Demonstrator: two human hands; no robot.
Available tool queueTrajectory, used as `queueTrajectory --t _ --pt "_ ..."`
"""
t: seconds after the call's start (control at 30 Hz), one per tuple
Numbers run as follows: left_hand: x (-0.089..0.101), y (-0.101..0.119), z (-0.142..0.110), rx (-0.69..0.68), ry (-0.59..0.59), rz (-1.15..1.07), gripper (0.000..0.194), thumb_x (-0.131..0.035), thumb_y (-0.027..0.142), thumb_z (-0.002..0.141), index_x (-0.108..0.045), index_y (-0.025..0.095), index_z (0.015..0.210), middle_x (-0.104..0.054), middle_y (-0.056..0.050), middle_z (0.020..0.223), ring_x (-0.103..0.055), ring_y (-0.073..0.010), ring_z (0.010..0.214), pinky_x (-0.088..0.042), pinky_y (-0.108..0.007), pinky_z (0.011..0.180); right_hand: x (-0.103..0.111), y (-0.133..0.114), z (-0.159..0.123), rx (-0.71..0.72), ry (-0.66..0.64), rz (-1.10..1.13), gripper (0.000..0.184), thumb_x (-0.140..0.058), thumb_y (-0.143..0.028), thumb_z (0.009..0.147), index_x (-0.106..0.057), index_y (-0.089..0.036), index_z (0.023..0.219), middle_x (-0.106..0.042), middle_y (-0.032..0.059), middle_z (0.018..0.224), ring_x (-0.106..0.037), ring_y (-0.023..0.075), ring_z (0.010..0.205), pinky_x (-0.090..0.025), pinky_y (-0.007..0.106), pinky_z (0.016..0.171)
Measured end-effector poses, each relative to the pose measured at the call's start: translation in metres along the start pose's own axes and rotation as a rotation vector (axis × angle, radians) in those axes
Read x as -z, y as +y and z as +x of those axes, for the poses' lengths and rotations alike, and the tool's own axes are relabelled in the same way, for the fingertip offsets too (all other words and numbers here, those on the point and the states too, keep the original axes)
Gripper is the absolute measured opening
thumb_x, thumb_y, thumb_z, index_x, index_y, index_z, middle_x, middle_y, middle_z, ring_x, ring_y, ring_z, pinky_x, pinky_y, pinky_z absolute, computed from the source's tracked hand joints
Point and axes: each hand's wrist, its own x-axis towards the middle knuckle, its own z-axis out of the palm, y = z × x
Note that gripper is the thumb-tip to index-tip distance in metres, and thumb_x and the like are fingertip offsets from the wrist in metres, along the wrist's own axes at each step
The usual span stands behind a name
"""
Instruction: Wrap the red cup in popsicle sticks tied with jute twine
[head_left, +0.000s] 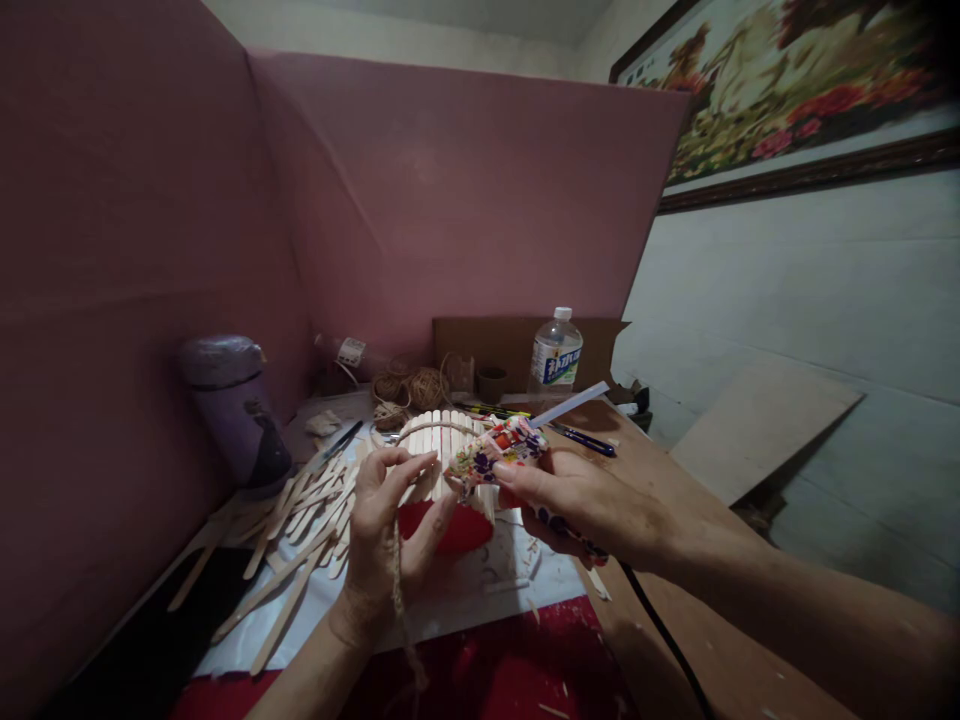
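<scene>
My right hand (555,495) is wrapped around a flower-patterned glue gun (499,450). A translucent glue stick (574,402) juts from its back end, and its nozzle points left and down at a rounded piece made of craft sticks (427,440). The piece has a red end face (450,528), and one strand of twine runs across its top. My left hand (390,510) is at the left side of this piece, thumb and index finger curled around a length of twine (397,575) that hangs down past the wrist. The exact fingertip contact is partly hidden.
Loose craft sticks (300,540) are piled at left beside a purple tumbler (236,410). Balls of twine (427,388), a plastic bottle (556,350) and a blue utility knife (583,440) lie farther back. A black cord (664,630) trails from the glue gun. Pink panels (450,200) enclose the table.
</scene>
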Motion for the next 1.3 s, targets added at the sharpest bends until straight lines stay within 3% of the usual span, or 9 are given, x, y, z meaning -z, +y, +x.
queueTrajectory --t 0.13,0.33,0.47,0.63,1.3 --pt "-0.001 0.002 -0.001 0.033 -0.003 -0.014 0.024 -0.063 0.023 0.084 -0.063 0.019 0.108 -0.051 -0.007 0.103 -0.055 -0.0205 0.099 -0.053 -0.037 0.083 -0.001 0.011 0.006 -0.033 0.001 0.026 0.033 -0.050 -0.049 0.090 -0.041 -0.022 0.073 -0.040 -0.0080 0.046 -0.032 0.0070 0.037 -0.025 0.019 0.037" --pt "-0.001 0.002 0.002 -0.013 -0.006 0.016 0.022 -0.063 0.023 0.085 -0.062 0.020 0.106 -0.055 -0.010 0.118 -0.053 -0.0248 0.110 -0.048 -0.045 0.093 0.000 0.011 0.009 0.004 -0.049 -0.009 0.033 -0.043 -0.044 0.094 -0.038 -0.022 0.069 -0.035 -0.0083 0.043 -0.029 0.0071 0.035 -0.023 0.020 0.035" --pt "0.000 0.000 0.002 -0.056 -0.022 0.029 0.023 -0.064 0.022 0.084 -0.061 0.021 0.107 -0.061 -0.009 0.113 -0.056 -0.0247 0.107 -0.046 -0.046 0.092 0.000 0.013 0.010 0.013 -0.035 -0.019 0.033 -0.042 -0.043 0.095 -0.038 -0.022 0.070 -0.036 -0.0085 0.043 -0.028 0.0068 0.034 -0.023 0.020 0.035" --pt "0.001 -0.001 0.001 -0.030 -0.022 0.030 0.023 -0.064 0.022 0.084 -0.061 0.021 0.107 -0.061 -0.009 0.113 -0.056 -0.0249 0.106 -0.046 -0.046 0.092 0.002 0.011 0.008 -0.043 -0.048 0.023 0.033 -0.046 -0.044 0.094 -0.037 -0.022 0.069 -0.037 -0.0083 0.042 -0.031 0.0070 0.036 -0.023 0.020 0.036" --pt "0.001 -0.003 0.002 -0.010 -0.027 0.011 0.021 -0.062 0.021 0.085 -0.061 0.022 0.105 -0.060 -0.008 0.113 -0.055 -0.0250 0.107 -0.045 -0.046 0.093 0.003 0.013 0.008 -0.041 -0.026 -0.060 0.032 -0.041 -0.045 0.096 -0.039 -0.022 0.073 -0.041 -0.0072 0.046 -0.031 0.0068 0.036 -0.024 0.019 0.036"
